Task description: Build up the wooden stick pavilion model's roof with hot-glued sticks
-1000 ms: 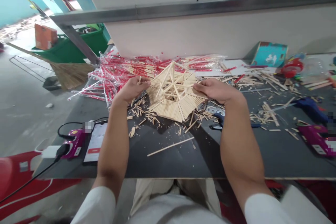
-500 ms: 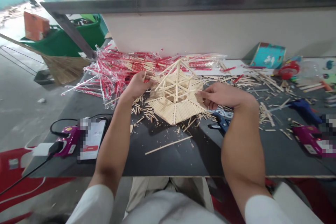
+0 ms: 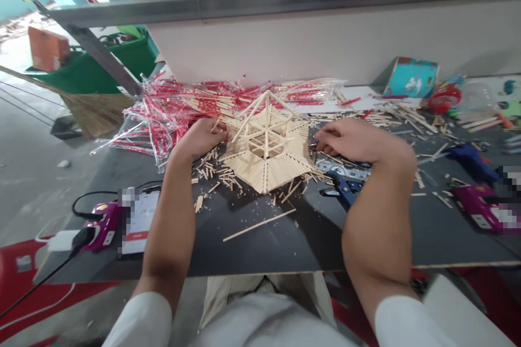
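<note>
Find stick model (image 3: 272,169) btwn L hand (image 3: 203,138) & R hand (image 3: 340,135), nearer L, back from worktop's (image 3: 248,257) front edge. Pinching thin stick (image 3: 215,126) w/ L; curling R part-open, can't tell hold.

No text reads clearly: blurred digits show on the phone (image 3: 143,211) nearer the person than the left hand (image 3: 207,140); marks on the pale strip (image 3: 341,169) below the right hand (image 3: 340,138) are illegible.

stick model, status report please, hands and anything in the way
Left hand at left edge, contact unclear; right hand off right edge. Stick model between them, peak up. Offcuts around base; blue-handled tool right.
</note>
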Available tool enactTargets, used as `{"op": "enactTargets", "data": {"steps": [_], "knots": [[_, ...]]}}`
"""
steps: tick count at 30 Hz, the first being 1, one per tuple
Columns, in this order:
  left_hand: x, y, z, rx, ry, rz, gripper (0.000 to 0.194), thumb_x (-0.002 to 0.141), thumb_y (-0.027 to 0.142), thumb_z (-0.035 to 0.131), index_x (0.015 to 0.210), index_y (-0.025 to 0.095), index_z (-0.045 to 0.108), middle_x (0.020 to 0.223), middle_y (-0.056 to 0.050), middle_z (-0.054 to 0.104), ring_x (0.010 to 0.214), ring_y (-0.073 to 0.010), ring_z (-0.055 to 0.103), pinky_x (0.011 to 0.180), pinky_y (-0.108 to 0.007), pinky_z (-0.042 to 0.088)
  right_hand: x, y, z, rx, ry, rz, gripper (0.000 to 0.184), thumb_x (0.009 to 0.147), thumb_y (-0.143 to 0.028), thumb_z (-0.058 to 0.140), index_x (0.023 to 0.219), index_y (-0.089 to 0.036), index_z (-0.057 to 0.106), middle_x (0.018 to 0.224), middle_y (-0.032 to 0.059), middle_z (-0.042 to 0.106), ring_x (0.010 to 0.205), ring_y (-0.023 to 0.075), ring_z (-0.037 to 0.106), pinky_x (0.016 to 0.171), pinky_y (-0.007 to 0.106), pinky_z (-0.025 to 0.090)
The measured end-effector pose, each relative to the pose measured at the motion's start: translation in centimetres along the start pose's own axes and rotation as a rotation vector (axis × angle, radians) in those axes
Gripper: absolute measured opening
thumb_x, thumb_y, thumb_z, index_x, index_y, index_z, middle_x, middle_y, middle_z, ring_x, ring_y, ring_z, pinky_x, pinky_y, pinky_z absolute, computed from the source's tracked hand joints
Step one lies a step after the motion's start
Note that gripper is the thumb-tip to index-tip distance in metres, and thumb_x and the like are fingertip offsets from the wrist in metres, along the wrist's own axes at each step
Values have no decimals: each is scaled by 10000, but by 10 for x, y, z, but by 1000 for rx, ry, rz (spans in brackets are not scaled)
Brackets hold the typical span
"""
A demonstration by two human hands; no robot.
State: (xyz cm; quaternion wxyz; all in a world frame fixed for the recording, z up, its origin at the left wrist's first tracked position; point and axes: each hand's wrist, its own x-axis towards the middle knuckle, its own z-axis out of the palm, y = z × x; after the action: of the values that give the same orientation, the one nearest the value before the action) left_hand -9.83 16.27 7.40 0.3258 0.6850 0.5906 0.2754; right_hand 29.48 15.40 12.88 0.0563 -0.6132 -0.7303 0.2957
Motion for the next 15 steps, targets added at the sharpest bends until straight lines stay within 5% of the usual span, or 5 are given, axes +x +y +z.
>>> {"op": "enactTargets", "data": {"steps": [7, 15], "knots": [[3, 3, 6, -74, 55, 20, 267, 786, 347, 751, 939, 128, 747, 800, -45, 745, 718, -166, 628, 676, -272, 448, 9, -1, 8, 71, -247, -61, 438, 933, -609, 645, 757, -228, 772, 852, 96, 796, 777, 259, 740, 759, 431, 575], [10, -1, 16, 12, 175, -6, 329, 825, 392, 714, 1034, 148, 785, 916, -78, 787, 856, -222, 697, 735, -285, 494, 7, -8, 9, 68, -250, -90, 365, 944, -552, 653, 815, -241, 796, 870, 80, 801, 763, 240, 740, 737, 398, 560]]}}
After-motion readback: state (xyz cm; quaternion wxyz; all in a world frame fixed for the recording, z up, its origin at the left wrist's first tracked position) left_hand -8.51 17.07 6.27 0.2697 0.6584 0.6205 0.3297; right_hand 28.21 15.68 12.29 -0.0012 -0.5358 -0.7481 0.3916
